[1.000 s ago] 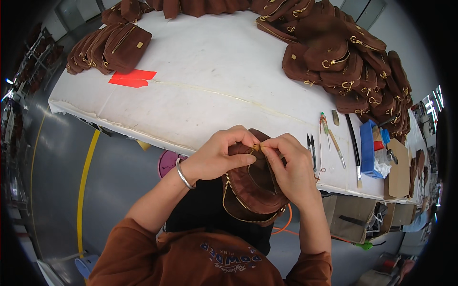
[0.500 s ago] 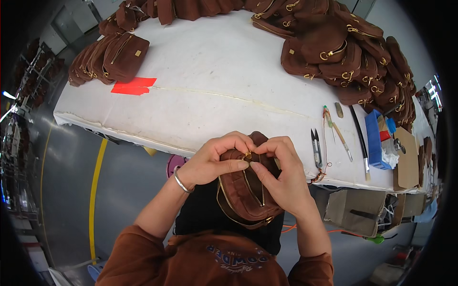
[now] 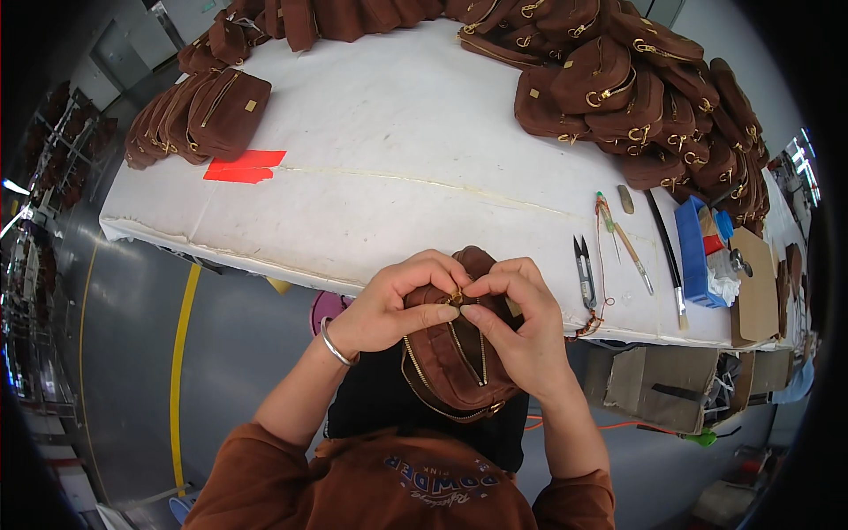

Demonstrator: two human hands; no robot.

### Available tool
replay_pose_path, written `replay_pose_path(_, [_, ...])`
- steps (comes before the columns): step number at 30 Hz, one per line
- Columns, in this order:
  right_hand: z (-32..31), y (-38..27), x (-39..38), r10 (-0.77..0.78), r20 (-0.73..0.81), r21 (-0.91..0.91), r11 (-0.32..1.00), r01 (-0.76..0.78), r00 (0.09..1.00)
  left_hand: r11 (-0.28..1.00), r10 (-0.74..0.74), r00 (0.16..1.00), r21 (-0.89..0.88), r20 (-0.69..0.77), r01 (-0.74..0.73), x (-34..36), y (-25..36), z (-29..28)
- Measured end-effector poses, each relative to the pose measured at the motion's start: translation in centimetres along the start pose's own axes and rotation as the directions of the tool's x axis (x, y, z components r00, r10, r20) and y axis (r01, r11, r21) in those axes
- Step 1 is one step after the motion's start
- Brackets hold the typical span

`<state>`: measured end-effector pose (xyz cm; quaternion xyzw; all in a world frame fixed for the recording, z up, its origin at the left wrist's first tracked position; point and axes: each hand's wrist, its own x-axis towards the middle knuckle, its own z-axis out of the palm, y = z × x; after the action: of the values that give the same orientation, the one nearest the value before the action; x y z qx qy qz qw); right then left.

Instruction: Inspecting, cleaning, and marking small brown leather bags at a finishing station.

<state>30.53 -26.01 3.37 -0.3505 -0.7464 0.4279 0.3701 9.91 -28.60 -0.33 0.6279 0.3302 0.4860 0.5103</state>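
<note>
A small brown bag (image 3: pixel 442 353) is held over the person's black-clothed lap (image 3: pixel 358 406), just at the near edge of a white table. Its long axis runs roughly away from the body, from the lap toward the table. A gold zip (image 3: pixel 415 369) curves around its near left side, and a second zip opening (image 3: pixel 483 364) runs along its middle.

Both hands meet near the bag's far end, at a tiny gold-coloured metal piece (image 3: pixel 456 298), largely hidden by the fingers. Most of the bag lies from the fingertips back toward the person; a small part shows beyond them. The left hand (image 3: pixel 393 305) comes in from the left, thumb and forefinger nearly together, apparently pinching at the metal piece. The right hand (image 3: pixel 528 327) mirrors it, with a narrow gap between thumb and forefinger; whether it grips the metal or only the fabric beside it, I cannot tell. Both sets of fingertips are about equally near the piece, while the right hand covers more of the bag's side.

On the table (image 3: pixel 380 115), just beyond the right hand, lie thread snips (image 3: pixel 584 274) and a black-handled brush (image 3: pixel 664 247), then a blue bin (image 3: pixel 695 256). Farther off are a heap of similar bags (image 3: pixel 618 115) at right, and a row of bags (image 3: pixel 228 115) beside red tape (image 3: pixel 243 166) at left.
</note>
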Motion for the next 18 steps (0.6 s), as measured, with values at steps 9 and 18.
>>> replay_pose_path(9, [1.2, 0.4, -0.6, -0.028, -0.152, -0.029, 0.999, 0.024, 0.988, 0.999, 0.017, 1.000, 0.042, -0.002, -0.017, 0.1, 0.2, 0.3])
replay_pose_path(18, [1.9, 0.7, -0.8, -0.109, -0.238, -0.122, 0.989, 0.081, 0.965, 0.996, 0.042, 0.999, 0.076, 0.006, -0.043, 0.2, 0.2, 0.3])
